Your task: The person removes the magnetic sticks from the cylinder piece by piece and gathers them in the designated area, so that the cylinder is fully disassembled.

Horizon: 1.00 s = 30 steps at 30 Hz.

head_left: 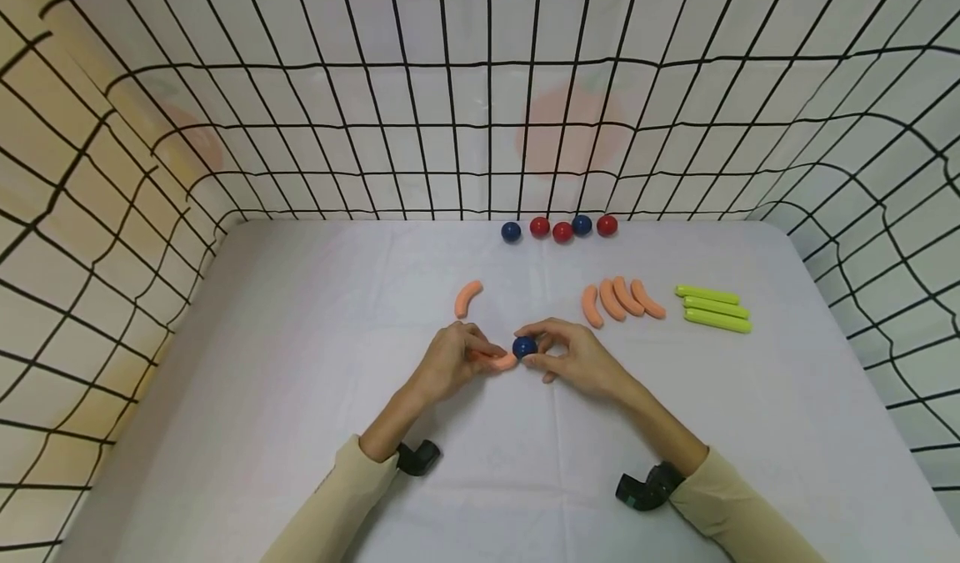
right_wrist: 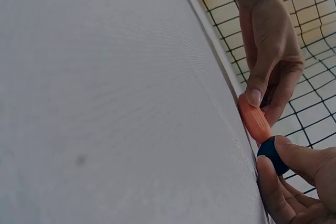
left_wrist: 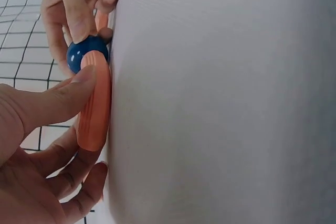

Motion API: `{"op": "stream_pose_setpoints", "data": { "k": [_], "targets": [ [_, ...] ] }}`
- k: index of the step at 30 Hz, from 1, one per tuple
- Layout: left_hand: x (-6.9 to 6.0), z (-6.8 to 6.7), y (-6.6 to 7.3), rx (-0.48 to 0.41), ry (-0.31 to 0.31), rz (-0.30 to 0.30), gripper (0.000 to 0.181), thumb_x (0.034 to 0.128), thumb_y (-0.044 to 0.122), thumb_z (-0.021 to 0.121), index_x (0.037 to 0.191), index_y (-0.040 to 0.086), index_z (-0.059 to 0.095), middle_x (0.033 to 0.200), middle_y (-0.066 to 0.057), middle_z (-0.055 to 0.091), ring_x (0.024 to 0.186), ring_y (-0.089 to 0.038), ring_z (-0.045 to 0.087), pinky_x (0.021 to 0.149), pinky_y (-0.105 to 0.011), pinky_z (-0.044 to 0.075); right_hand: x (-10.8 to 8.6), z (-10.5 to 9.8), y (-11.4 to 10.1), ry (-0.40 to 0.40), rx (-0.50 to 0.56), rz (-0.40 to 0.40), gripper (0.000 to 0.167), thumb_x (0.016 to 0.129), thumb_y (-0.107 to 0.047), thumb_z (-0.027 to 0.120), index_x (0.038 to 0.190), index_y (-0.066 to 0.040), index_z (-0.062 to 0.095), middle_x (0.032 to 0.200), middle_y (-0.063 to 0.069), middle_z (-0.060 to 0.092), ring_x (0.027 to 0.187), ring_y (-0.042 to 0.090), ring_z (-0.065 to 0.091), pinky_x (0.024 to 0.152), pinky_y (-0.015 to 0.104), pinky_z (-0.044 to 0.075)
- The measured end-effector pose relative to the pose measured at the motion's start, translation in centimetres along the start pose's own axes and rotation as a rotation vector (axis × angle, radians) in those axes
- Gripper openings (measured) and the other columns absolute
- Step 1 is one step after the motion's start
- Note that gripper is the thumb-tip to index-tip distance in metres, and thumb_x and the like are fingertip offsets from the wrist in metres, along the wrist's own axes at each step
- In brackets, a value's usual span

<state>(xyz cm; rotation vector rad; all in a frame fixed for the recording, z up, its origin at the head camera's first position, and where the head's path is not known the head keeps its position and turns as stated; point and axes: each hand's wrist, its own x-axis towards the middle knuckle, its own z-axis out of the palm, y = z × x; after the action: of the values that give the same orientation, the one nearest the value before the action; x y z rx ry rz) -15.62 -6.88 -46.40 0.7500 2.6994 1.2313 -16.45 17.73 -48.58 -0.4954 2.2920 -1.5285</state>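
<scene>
My left hand [head_left: 453,357] pinches a curved orange piece [left_wrist: 96,103], ribbed along its side, between thumb and fingers close to the white tabletop. Facing it, my right hand [head_left: 573,354] holds a dark blue ball [head_left: 524,346] between thumb and fingertips. The end of the orange piece meets the ball in both wrist views; whether they are joined I cannot tell. A second curved orange piece [head_left: 468,299] lies on the table just beyond my left hand.
Several curved orange pieces [head_left: 611,299] lie beyond my right hand, with straight green sticks [head_left: 716,309] to their right. Red and blue balls [head_left: 562,232] line the table's back edge. Black wire mesh [head_left: 487,96] stands behind and along both sides.
</scene>
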Motion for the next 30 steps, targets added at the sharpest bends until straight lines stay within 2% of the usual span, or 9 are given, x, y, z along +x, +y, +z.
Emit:
{"op": "stream_pose_setpoints", "data": {
  "k": [6,9,14,17,21,24,26,28,30],
  "targets": [
    [-0.2,-0.4,-0.1,0.001,0.019,-0.059,0.013,0.0827,0.007,0.085,0.096,0.004,0.084,0.088,-0.009,0.079,0.082,-0.018,0.070,0.068,-0.019,0.053,0.4,-0.7,0.2,0.133,-0.070,0.013,0.038,0.097,-0.015,0.074,0.134,-0.010,0.065,0.102,0.015,0.072,0.063,0.016,0.072,0.062,0.029,0.062],
    [-0.1,-0.5,-0.2,0.007,0.029,-0.083,0.014,0.0835,0.007,0.085,0.097,0.003,0.084,0.088,-0.009,0.079,0.078,-0.017,0.066,0.066,-0.019,0.051,1.3,-0.9,-0.1,0.192,-0.122,0.022,0.039,0.097,-0.019,0.075,0.134,-0.010,0.065,0.100,0.015,0.075,0.063,0.015,0.072,0.064,0.026,0.059],
    [0.2,-0.5,-0.1,0.032,0.030,-0.076,0.017,0.0853,0.013,0.086,0.099,0.004,0.084,0.086,-0.010,0.076,0.076,-0.016,0.062,0.067,-0.021,0.049,4.4,-0.8,-1.2,0.285,-0.129,0.051,0.043,0.095,-0.026,0.077,0.133,-0.009,0.066,0.105,0.014,0.078,0.070,0.018,0.075,0.065,0.023,0.055],
    [0.2,-0.5,-0.1,0.023,0.010,-0.084,0.018,0.0847,0.009,0.086,0.101,0.002,0.083,0.086,-0.010,0.075,0.075,-0.015,0.061,0.066,-0.019,0.049,6.7,-0.7,-1.9,0.349,-0.115,0.025,0.041,0.095,-0.024,0.077,0.132,-0.008,0.067,0.114,0.014,0.076,0.076,0.021,0.075,0.061,0.021,0.055],
    [0.2,-0.7,0.0,0.008,-0.018,-0.089,0.020,0.0838,0.002,0.084,0.104,0.001,0.082,0.084,-0.011,0.073,0.071,-0.012,0.058,0.062,-0.016,0.046,9.7,-0.7,-2.5,0.439,-0.131,-0.018,0.040,0.094,-0.021,0.078,0.130,-0.006,0.070,0.116,0.016,0.074,0.070,0.016,0.067,0.056,0.017,0.049],
    [0.3,-0.7,0.0,0.019,-0.022,-0.073,0.021,0.0841,0.002,0.084,0.105,0.001,0.082,0.084,-0.011,0.073,0.072,-0.013,0.059,0.063,-0.016,0.046,11.7,-0.6,-2.8,0.506,-0.182,-0.007,0.039,0.093,-0.022,0.079,0.128,-0.006,0.072,0.115,0.015,0.076,0.062,0.013,0.057,0.058,0.020,0.042],
    [0.3,-0.7,-0.1,0.021,-0.024,-0.074,0.020,0.0845,0.002,0.084,0.105,0.001,0.082,0.084,-0.010,0.073,0.072,-0.013,0.060,0.063,-0.016,0.047,12.8,-0.4,-2.9,0.534,-0.208,0.020,0.039,0.092,-0.023,0.080,0.127,-0.006,0.073,0.116,0.014,0.077,0.064,0.015,0.055,0.062,0.025,0.042],
    [0.3,-0.7,-0.1,0.019,-0.028,-0.083,0.020,0.0847,0.002,0.084,0.105,0.001,0.082,0.084,-0.010,0.073,0.073,-0.013,0.061,0.063,-0.016,0.047,13.7,-0.2,-2.9,0.546,-0.220,0.044,0.040,0.092,-0.023,0.080,0.127,-0.006,0.073,0.117,0.014,0.077,0.074,0.021,0.062,0.071,0.032,0.047],
    [0.2,-0.8,-0.1,0.019,-0.029,-0.092,0.020,0.0846,0.002,0.084,0.105,0.001,0.082,0.084,-0.010,0.073,0.073,-0.013,0.061,0.063,-0.016,0.047,14.4,0.1,-2.9,0.548,-0.224,0.059,0.040,0.091,-0.023,0.081,0.126,-0.005,0.074,0.118,0.015,0.077,0.092,0.028,0.067,0.083,0.040,0.050]
  ]
}}
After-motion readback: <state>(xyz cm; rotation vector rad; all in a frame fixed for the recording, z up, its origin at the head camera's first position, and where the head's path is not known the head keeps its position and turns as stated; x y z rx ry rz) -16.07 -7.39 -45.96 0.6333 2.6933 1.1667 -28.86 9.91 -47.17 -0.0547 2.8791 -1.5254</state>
